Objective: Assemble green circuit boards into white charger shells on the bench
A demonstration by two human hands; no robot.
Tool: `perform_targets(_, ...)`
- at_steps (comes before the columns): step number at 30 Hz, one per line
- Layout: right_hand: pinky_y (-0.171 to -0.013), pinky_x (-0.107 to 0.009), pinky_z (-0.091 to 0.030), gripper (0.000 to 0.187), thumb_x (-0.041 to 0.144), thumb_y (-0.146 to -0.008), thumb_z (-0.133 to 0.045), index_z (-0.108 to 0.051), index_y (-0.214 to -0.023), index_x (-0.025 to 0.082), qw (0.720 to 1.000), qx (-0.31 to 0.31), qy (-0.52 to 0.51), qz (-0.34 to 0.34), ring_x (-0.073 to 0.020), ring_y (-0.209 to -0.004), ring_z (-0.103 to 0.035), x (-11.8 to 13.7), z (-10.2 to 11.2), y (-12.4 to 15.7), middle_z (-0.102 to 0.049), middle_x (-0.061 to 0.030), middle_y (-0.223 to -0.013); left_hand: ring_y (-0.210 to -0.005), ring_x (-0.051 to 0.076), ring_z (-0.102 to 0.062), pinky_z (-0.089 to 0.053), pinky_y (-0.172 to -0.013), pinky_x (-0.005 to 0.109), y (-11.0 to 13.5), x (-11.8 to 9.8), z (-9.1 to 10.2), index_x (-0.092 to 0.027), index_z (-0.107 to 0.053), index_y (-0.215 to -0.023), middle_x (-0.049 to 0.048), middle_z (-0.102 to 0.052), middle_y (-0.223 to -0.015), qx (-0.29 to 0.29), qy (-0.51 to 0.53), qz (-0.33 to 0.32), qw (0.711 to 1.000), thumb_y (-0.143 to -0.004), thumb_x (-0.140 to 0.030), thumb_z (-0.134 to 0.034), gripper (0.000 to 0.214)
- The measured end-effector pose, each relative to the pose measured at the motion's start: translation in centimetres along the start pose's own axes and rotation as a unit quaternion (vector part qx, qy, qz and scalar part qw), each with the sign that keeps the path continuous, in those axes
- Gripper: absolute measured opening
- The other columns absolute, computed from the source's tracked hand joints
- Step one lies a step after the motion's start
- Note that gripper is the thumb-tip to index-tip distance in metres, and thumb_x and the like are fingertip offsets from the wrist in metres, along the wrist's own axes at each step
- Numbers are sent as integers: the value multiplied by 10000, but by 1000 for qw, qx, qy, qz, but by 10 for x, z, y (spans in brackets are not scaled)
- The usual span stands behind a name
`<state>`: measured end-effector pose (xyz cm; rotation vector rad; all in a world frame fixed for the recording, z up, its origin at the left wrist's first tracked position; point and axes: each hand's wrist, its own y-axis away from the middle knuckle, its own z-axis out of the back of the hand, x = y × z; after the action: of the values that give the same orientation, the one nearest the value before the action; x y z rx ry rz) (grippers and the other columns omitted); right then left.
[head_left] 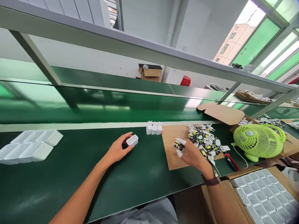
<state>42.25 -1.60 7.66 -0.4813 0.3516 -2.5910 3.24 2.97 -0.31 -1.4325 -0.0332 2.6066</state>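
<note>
My left hand [119,147] is closed around a small white plastic housing [132,140], held over the green bench with its hollow side showing. Between finger and thumb, my right hand [190,154] grips a small circuit board [178,145] with yellow and black parts, above a brown cardboard sheet [173,158]. White covers sit on some of this hand's fingertips. Just right of it lies a heap of circuit boards [203,140] with white pieces. A short row of white plug adapters [154,128] stands between my hands, near the bench's back edge.
Rows of white housings [30,146] stand at the left. Toward the right are a green fan [259,140] with a white cord, red-handled pliers [232,161], and a carton of packed white housings [266,193] below the bench edge. A shelf beam [140,51] crosses above.
</note>
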Motion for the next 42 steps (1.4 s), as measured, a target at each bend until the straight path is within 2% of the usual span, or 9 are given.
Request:
perform_targets(3, -869, -412, -544, 391, 180, -867, -652, -634, -1258, 186, 998, 54, 9, 22, -287, -960, -657, 39, -37, -26, -693, -107, -1031, -1030, 259, -673, -581, -899, 411, 0, -1, -7, -219, -552, -1422, 119, -659, -1299, -6, -13, -13, 1000, -838, -456, -653, 639)
perform_targets(7, -882, -466, -553, 467, 341, -873, -767, -628, -1282, 165, 999, 17, 8, 48, -332, -1017, -651, 74, -80, -56, -682, -148, -1091, -1106, 271, -624, -570, -902, 412, 9, -8, -5, -241, -591, -1377, 121, -626, -1312, -87, -41, -102, 990, -844, -449, -714, 585)
perform_targets(10, -974, -499, -540, 531, 359, -899, -754, -568, -1363, 182, 992, -32, -87, 88, -337, -1155, -618, 87, -92, -73, -644, -165, -1229, -1055, 261, -622, -554, -923, 426, 19, -23, -1, -235, -669, -1238, 108, -661, -1156, -172, -63, -239, 953, -858, -355, -742, 405)
perform_targets(13, -1038, -470, -523, 541, 274, -917, -716, -517, -1416, 207, 975, -42, -196, 94, -293, -1216, -602, 95, -93, -83, -632, -144, -1279, -919, 221, -630, -571, -816, 377, 26, -43, -4, -227, -680, -1201, 95, -671, -1035, -178, -50, -358, 915, -862, -224, -733, 343)
perform_targets(15, -1036, -440, -531, 540, 204, -892, -702, -527, -1402, 222, 964, -24, -255, 69, -261, -1190, -620, 97, -93, -87, -648, -115, -1260, -886, 207, -636, -577, -777, 360, 28, -53, -9, -227, -681, -1196, 93, -674, -1016, -171, -34, -393, 903, -868, -171, -713, 335)
perform_targets(19, -964, -392, -568, 560, 130, -817, -685, -571, -1357, 230, 942, 4, -334, 9, -227, -1110, -653, 100, -99, -89, -674, -82, -1210, -901, 198, -680, -604, -800, 356, 29, -62, -18, -220, -678, -1178, 88, -705, -1008, -145, 21, -393, 908, -888, -125, -673, 305)
perform_targets(25, -961, -397, -565, 579, 164, -783, -732, -600, -1343, 233, 926, 26, -373, -52, -226, -1097, -659, 102, -101, -88, -697, -78, -1217, -814, 168, -712, -606, -638, 268, 29, -60, -25, -200, -717, -1102, 97, -742, -994, -118, 113, -341, 926, -910, -135, -647, 215)
perform_targets(36, -1011, -417, -537, 577, 161, -764, -721, -614, -1327, 224, 901, 54, -424, -77, -215, -1087, -677, 112, -100, -92, -729, -58, -1197, -776, 164, -685, -550, -566, 249, 29, -60, -26, -195, -711, -1001, 82, -738, -916, -116, 145, -310, 933, -876, -142, -650, 150)
perform_targets(42, -884, -372, -599, 565, 198, -760, -748, -633, -1312, 234, 883, 60, -456, -96, -207, -991, -696, 118, -97, -92, -746, -42, -1145, -694, 151, -645, -536, -574, 262, 28, -63, -23, -203, -687, -944, 56, -720, -859, -99, 135, -294, 941, -860, -172, -655, 95)
